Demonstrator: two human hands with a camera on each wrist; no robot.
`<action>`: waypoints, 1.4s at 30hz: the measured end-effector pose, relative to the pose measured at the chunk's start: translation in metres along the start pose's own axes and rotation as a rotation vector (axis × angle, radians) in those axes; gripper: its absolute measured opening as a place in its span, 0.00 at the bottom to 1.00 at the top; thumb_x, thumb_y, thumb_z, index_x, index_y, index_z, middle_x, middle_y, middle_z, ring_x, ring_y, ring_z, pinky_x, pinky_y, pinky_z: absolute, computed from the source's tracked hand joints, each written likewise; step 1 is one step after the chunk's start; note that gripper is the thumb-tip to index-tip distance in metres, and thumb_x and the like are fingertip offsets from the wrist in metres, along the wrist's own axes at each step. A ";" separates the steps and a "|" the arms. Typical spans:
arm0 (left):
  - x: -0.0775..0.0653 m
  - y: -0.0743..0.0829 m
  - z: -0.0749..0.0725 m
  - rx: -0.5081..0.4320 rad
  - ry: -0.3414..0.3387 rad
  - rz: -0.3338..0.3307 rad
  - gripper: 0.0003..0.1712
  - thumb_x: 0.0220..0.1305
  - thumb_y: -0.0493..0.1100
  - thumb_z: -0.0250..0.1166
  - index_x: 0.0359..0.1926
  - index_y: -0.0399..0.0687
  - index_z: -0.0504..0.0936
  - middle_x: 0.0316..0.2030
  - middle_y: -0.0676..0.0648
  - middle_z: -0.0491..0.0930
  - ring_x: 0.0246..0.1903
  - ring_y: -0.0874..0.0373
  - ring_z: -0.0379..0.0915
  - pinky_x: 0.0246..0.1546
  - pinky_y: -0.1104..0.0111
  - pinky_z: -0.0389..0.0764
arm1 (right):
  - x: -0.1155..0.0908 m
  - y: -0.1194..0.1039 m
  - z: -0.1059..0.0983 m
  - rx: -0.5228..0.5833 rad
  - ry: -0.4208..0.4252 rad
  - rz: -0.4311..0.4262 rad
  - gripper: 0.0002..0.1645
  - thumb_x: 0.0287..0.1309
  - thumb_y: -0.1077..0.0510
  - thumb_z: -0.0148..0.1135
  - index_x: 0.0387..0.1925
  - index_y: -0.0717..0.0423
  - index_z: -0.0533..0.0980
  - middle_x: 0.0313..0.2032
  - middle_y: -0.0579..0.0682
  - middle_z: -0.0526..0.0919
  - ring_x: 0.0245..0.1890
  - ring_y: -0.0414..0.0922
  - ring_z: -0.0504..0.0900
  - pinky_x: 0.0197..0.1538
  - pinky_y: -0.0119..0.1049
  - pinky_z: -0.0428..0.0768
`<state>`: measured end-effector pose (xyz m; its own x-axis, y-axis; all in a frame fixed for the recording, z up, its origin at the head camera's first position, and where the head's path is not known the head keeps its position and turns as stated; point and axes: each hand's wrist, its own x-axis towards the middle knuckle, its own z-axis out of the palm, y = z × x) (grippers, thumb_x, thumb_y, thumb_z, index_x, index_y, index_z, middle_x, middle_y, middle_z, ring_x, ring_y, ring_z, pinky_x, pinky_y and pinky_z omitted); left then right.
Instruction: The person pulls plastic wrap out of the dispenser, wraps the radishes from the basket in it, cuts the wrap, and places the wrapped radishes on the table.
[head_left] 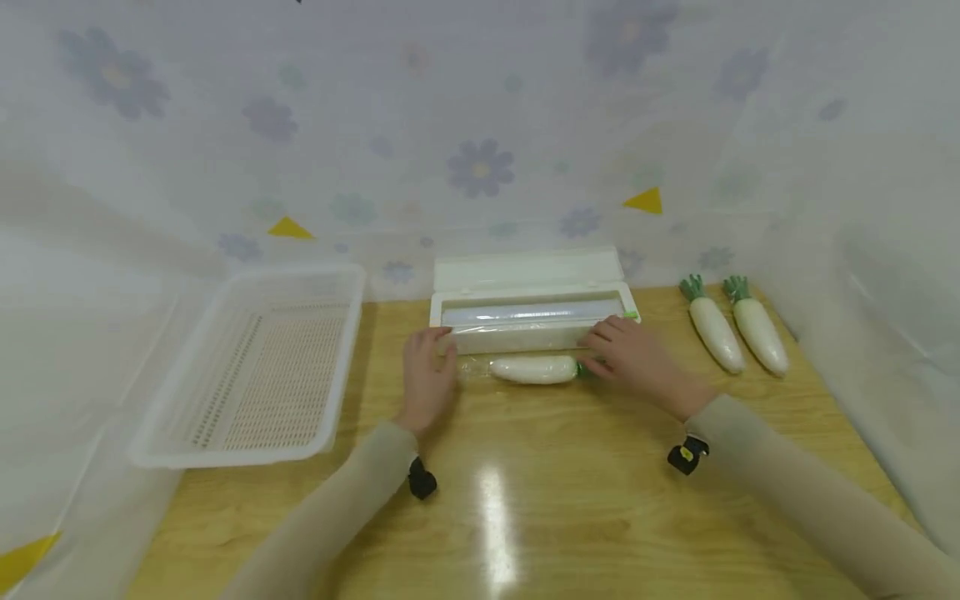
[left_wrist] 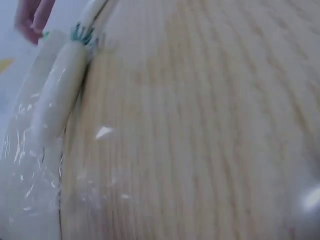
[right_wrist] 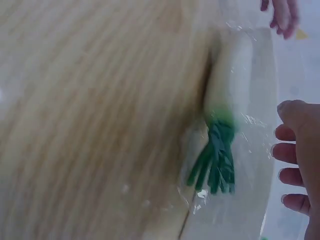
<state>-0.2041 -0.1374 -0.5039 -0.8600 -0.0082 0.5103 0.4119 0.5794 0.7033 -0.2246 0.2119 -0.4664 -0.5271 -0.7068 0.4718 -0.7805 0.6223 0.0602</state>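
A white radish [head_left: 534, 369] with green leaf stubs lies on the table along the front of a white cling film dispenser [head_left: 517, 340]. Clear film [head_left: 474, 367] stretches around the radish and over the dispenser's front. The dispenser's lid [head_left: 528, 268] stands raised, showing the film roll [head_left: 532, 313] inside. My left hand [head_left: 427, 371] is at the dispenser's front left corner, thumb and fingers apart. Beside the leafy end, my right hand [head_left: 626, 350] reaches over the dispenser's right end. In the right wrist view its fingers [right_wrist: 286, 152] are loosely bent, with nothing visible between them.
To the left stands a white plastic basket [head_left: 348, 350] with a slotted bottom. Two more radishes [head_left: 716, 335] with green tops lie at the right of the wooden table [head_left: 562, 483]. A flowered sheet [head_left: 480, 212] hangs behind and at both sides.
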 end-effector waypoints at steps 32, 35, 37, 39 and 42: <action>-0.003 0.039 0.053 0.612 -0.507 0.366 0.23 0.69 0.52 0.70 0.60 0.50 0.80 0.56 0.47 0.80 0.58 0.51 0.74 0.59 0.55 0.71 | 0.009 -0.039 0.029 0.065 -0.220 0.111 0.25 0.62 0.53 0.75 0.52 0.66 0.79 0.45 0.58 0.85 0.46 0.56 0.81 0.54 0.52 0.81; -0.006 0.042 0.045 0.560 -0.546 0.345 0.24 0.69 0.52 0.70 0.62 0.49 0.80 0.56 0.46 0.81 0.59 0.49 0.74 0.63 0.53 0.70 | 0.006 -0.040 0.025 0.131 -0.234 0.124 0.27 0.62 0.53 0.75 0.55 0.66 0.79 0.46 0.59 0.86 0.47 0.56 0.82 0.55 0.52 0.81; -0.009 0.041 0.041 0.517 -0.565 0.332 0.25 0.70 0.52 0.69 0.63 0.49 0.80 0.56 0.46 0.82 0.60 0.49 0.74 0.65 0.51 0.70 | 0.004 -0.040 0.024 0.167 -0.245 0.131 0.27 0.61 0.52 0.76 0.55 0.65 0.79 0.46 0.57 0.87 0.47 0.55 0.83 0.54 0.52 0.81; -0.012 0.040 0.039 0.479 -0.582 0.325 0.25 0.70 0.53 0.69 0.63 0.48 0.80 0.56 0.46 0.82 0.59 0.48 0.75 0.66 0.52 0.71 | 0.001 -0.041 0.024 0.197 -0.255 0.129 0.26 0.61 0.52 0.76 0.54 0.63 0.80 0.45 0.56 0.87 0.46 0.53 0.83 0.53 0.51 0.82; -0.016 0.038 0.035 0.412 -0.617 0.313 0.26 0.70 0.53 0.69 0.63 0.46 0.80 0.57 0.45 0.82 0.59 0.47 0.76 0.67 0.52 0.71 | -0.003 -0.041 0.023 0.243 -0.267 0.123 0.24 0.61 0.52 0.76 0.53 0.61 0.81 0.44 0.53 0.87 0.43 0.50 0.82 0.49 0.49 0.83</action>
<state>-0.1849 -0.0866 -0.5031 -0.7840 0.5864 0.2034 0.6206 0.7354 0.2720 -0.1987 0.1810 -0.4903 -0.6659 -0.7144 0.2151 -0.7460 0.6326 -0.2084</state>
